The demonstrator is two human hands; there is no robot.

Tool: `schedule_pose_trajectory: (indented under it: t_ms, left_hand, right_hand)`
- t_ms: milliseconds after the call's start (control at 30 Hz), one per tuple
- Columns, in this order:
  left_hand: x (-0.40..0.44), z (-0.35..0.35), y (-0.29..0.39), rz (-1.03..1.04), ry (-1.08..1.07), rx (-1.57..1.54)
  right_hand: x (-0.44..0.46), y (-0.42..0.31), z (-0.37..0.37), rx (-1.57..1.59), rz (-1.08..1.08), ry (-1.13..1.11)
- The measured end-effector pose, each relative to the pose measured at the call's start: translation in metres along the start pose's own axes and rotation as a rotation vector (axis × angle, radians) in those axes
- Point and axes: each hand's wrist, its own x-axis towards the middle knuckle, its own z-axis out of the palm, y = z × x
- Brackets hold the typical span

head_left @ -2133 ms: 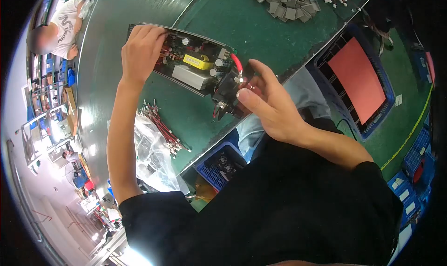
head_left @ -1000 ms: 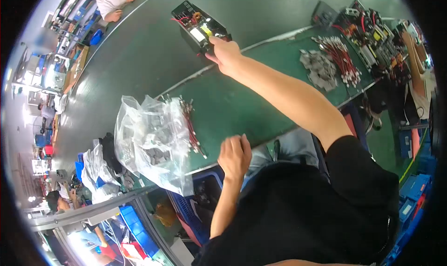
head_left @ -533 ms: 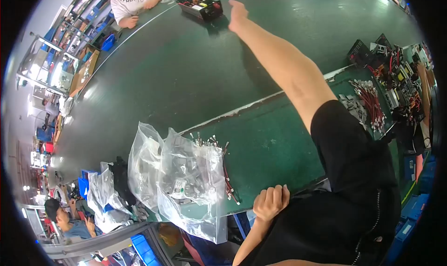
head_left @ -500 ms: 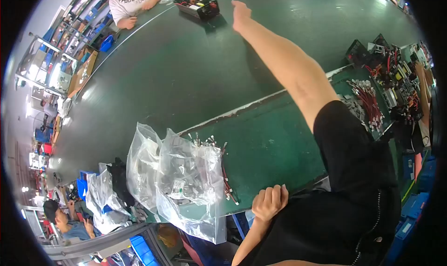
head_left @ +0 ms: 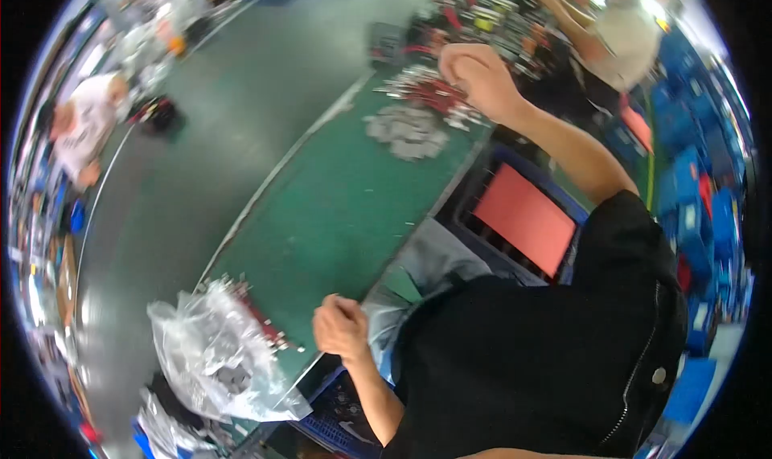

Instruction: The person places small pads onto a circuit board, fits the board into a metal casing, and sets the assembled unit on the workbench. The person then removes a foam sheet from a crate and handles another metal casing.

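My right hand (head_left: 480, 77) reaches over the far right of the green bench, above a bundle of red cables with white connectors (head_left: 434, 93). Its fingers point down and are smeared by motion, so what they touch is unclear. Beside the bundle lies a pile of grey flat pieces (head_left: 406, 129). My left hand (head_left: 342, 328) is curled into a fist at the bench's near edge, with nothing visible in it. Left of it are a clear plastic bag (head_left: 217, 350) and more red cables (head_left: 261, 318), partly covered by the bag.
Electronic assemblies with wires (head_left: 482, 25) are heaped at the bench's far end, where another person (head_left: 623, 37) works. A second person (head_left: 88, 125) sits across the grey surface near a black device (head_left: 157, 115). A crate with a pink sheet (head_left: 527, 218) stands below; blue bins (head_left: 687, 186) line the right.
My view has swung to the right. My right hand has left the area near the black device and is now over the red cables. My left hand stays curled by the bench edge.
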Motion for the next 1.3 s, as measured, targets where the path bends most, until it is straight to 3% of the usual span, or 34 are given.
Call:
schedule_pose_trajectory:
  t_ms: [67, 133, 200, 267, 333, 367, 433, 500, 533, 600, 667, 700, 733, 767, 833, 867, 933, 1000, 1067, 1167, 1233, 1267, 1300]
  left_hand:
    - [0.001, 0.001, 0.003, 0.032, 0.052, 0.006]
    - [0.002, 0.001, 0.006, 0.048, 0.097, -0.008]
    - [-0.001, 0.007, 0.003, 0.054, 0.127, 0.064]
    - [0.0, 0.005, 0.005, 0.066, 0.109, 0.069]
    - [-0.002, 0.009, -0.002, 0.068, 0.121, 0.081]
    - [-0.002, 0.012, -0.006, 0.07, 0.131, 0.081]
    - [-0.003, 0.012, -0.006, 0.042, 0.092, 0.122]
    - [-0.002, 0.011, 0.0, 0.051, 0.096, 0.135]
    - [-0.001, 0.008, 0.002, 0.022, 0.06, 0.143]
    - [-0.002, 0.004, 0.004, -0.012, 0.026, 0.168]
    - [-0.006, 0.007, 0.006, -0.095, 0.052, -0.012]
    - [-0.009, 0.006, 0.006, -0.075, 0.038, 0.037]
    - [-0.01, 0.005, 0.008, -0.117, -0.004, 0.108]
    - [-0.012, 0.011, -0.001, 0.002, 0.093, 0.134]
    - [-0.013, 0.022, -0.008, 0.131, 0.222, 0.192]
    - [-0.012, 0.021, 0.004, 0.068, 0.182, 0.238]
    - [-0.012, 0.024, -0.002, 0.146, 0.227, 0.27]
    - [-0.017, 0.027, -0.005, 0.071, 0.223, 0.24]
    - [-0.015, 0.024, -0.006, 0.082, 0.188, 0.284]
    - [-0.018, 0.026, -0.007, 0.065, 0.183, 0.265]
    - [-0.021, 0.025, -0.004, 0.05, 0.198, 0.266]
    - [-0.022, 0.025, -0.001, 0.045, 0.206, 0.293]
    - [-0.023, 0.03, 0.008, -0.071, 0.232, 0.248]
  right_hand:
    - [-0.077, 0.029, -0.036, -0.281, -0.145, 0.401]
    - [-0.163, 0.07, -0.066, -0.389, 0.036, 0.506]
    - [-0.248, 0.14, -0.076, -0.828, -0.037, 0.608]
    - [-0.336, 0.192, -0.072, -0.532, 0.545, 0.422]
    - [-0.42, 0.258, -0.049, -0.078, 0.89, 0.54]
    - [-0.473, 0.316, -0.03, -0.08, 0.906, 0.532]
    - [-0.513, 0.352, -0.006, -0.065, 0.932, 0.528]
    - [-0.493, 0.339, 0.012, 0.317, 1.281, 0.606]
    - [-0.48, 0.332, 0.011, 0.64, 1.277, 0.67]
    - [-0.432, 0.301, 0.0, 0.972, 1.263, 0.715]
    - [-0.401, 0.273, -0.008, 1.577, 0.794, 0.807]
    - [-0.404, 0.281, -0.01, 1.577, 0.796, 0.821]
    - [-0.412, 0.299, -0.012, 1.392, 0.917, 0.737]
    - [-0.422, 0.316, -0.013, 1.203, 1.029, 0.652]
    - [-0.49, 0.396, 0.004, 0.331, 1.443, 0.706]
    - [-0.545, 0.432, 0.004, 0.245, 1.49, 0.588]
    - [-0.569, 0.426, -0.015, -0.104, 1.603, 0.332]
    - [-0.577, 0.416, -0.014, -0.376, 1.654, 0.164]
    - [-0.583, 0.416, -0.005, -0.514, 1.91, 0.223]
    - [-0.626, 0.462, 0.002, -0.552, 1.887, 0.131]
    - [-0.647, 0.484, -0.002, -0.526, 2.084, 0.12]
    - [-0.655, 0.495, -0.004, -0.482, 2.162, 0.148]
    - [-0.647, 0.466, -0.014, -0.283, 2.026, 0.351]
